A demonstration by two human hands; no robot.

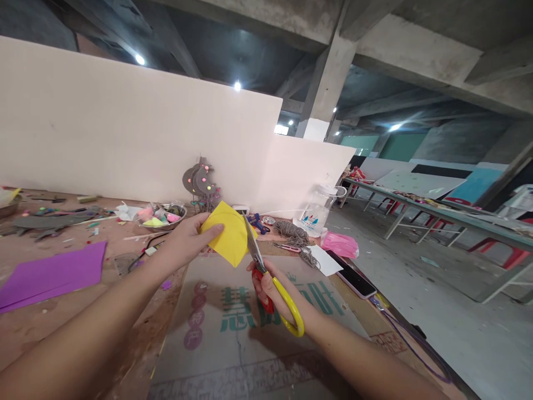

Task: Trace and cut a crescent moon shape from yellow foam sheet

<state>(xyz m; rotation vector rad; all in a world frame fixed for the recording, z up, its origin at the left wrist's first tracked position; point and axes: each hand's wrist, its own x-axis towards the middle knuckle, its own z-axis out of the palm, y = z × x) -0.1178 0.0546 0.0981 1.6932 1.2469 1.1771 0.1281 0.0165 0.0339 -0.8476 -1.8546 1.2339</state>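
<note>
A piece of yellow paper or felt (228, 236) with a curved line on it is pinched between the thumb and fingers of my left hand (197, 233). My right hand (268, 283) grips a pair of scissors (256, 253) with one red and one yellow handle. The blades point up and away from me, and they meet the right edge of the yellow piece. Both hands are above a printed cardboard sheet (216, 355) on the table. Whether the blades are parted is hard to make out.
Purple sheets (58, 275) lie at the left. Behind are a metal bowl (166, 222) of coloured pieces and a grey moon-shaped ornament (202, 180) by the white partition (137, 128). Grey yarn (293, 232), a plastic jug (318, 211), a pink packet (340, 244) and a phone (352, 275) are at the right.
</note>
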